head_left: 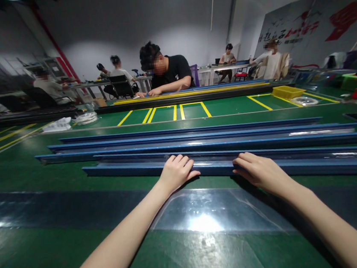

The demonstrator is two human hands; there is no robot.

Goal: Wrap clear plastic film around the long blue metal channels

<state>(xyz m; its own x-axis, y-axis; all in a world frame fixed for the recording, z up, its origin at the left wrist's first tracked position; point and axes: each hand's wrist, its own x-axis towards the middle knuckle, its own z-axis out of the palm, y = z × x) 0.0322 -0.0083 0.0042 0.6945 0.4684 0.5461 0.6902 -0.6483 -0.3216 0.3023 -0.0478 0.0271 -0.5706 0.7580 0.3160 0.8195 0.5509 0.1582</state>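
Note:
A long blue channel strip (131, 169) lies across the green table (83, 256), nearest to me. My left hand (177, 171) grips its near wall, fingers over the top edge and thumb in front. Further right, my right hand (260, 170) is curled over the same wall, its fingertips on the edge. Behind it lie more blue channel strips (154, 147), roughly parallel. On the table in front of my hands rests a clear, shiny plastic sheet (219, 209), stretching left and right under my forearms.
Yellow tape lines (175, 113) mark the far table. A yellow tray (287, 92), a coil of white cord (85, 118) and a white bag (56, 125) sit there. Opposite me, a person in black (174, 72) leans over yellow and dark strips. Other people sit at desks behind.

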